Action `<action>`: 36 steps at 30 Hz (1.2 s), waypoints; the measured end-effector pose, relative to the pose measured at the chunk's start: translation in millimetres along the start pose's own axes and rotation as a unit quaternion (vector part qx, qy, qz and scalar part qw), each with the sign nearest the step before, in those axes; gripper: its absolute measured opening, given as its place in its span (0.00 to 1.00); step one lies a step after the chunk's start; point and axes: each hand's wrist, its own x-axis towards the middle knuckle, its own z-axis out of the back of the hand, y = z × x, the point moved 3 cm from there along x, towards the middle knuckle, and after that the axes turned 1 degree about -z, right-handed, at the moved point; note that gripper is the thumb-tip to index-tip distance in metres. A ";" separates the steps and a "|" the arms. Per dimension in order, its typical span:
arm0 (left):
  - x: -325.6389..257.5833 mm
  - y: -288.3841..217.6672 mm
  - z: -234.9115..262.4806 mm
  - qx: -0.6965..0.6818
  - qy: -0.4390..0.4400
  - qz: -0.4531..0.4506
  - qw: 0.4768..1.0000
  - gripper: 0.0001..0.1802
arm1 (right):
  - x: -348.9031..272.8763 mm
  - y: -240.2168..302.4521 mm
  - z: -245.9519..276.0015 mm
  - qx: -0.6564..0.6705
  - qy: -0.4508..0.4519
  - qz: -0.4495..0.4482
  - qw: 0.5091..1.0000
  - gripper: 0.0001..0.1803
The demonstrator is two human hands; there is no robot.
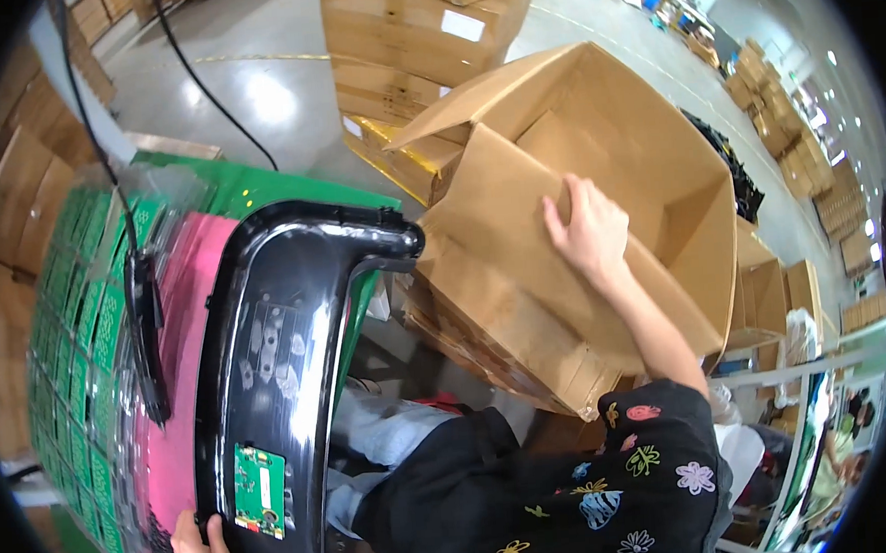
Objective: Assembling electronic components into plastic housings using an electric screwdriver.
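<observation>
A long, glossy black plastic housing (pixel 296 239) with a curved end lies on a pink sheet at my left. A small green circuit board (pixel 260 491) sits in its near part. My left hand (pixel 203 551) grips the housing's left edge near the bottom of the view, thumb on top; the other fingers are partly hidden. At the right stands a large open cardboard box (pixel 625 117). My right hand (pixel 591 227) is on its near flap (pixel 520 212), fingers over the upper edge and thumb on the outer face.
Clear plastic trays (pixel 78 386) holding green circuit boards line the left side of the green work surface (pixel 258 186). A black cable with a dark tool (pixel 144 342) hangs over the pink sheet (pixel 173 391). Stacked cartons (pixel 420 37) stand beyond; a white frame (pixel 818 362) is at right.
</observation>
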 end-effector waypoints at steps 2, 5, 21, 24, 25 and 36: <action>9.0 -24.3 11.5 -0.039 -0.009 -0.041 0.998 0.19 | 6.6 -50.2 -32.3 -0.031 -0.050 0.002 0.998 0.17; 10.1 -31.0 18.6 -0.055 0.002 -0.034 0.998 0.18 | 17.1 -146.1 -61.3 -0.104 -0.005 -0.019 0.994 0.21; -118.0 -8.1 43.4 0.039 -0.349 0.108 0.930 0.10 | -109.3 -178.2 -265.4 0.179 0.638 -0.336 0.670 0.47; -180.7 48.4 49.3 0.016 -0.517 0.259 0.816 0.17 | -128.5 -193.0 -284.6 0.115 0.616 -0.207 0.751 0.45; -222.3 79.9 51.9 -0.005 -0.582 0.267 0.768 0.17 | -122.7 -175.1 -285.0 0.127 0.625 -0.221 0.738 0.46; -306.6 56.5 49.0 -0.535 -0.608 0.368 0.457 0.19 | -89.5 -83.5 -409.9 0.343 0.528 -0.151 0.762 0.20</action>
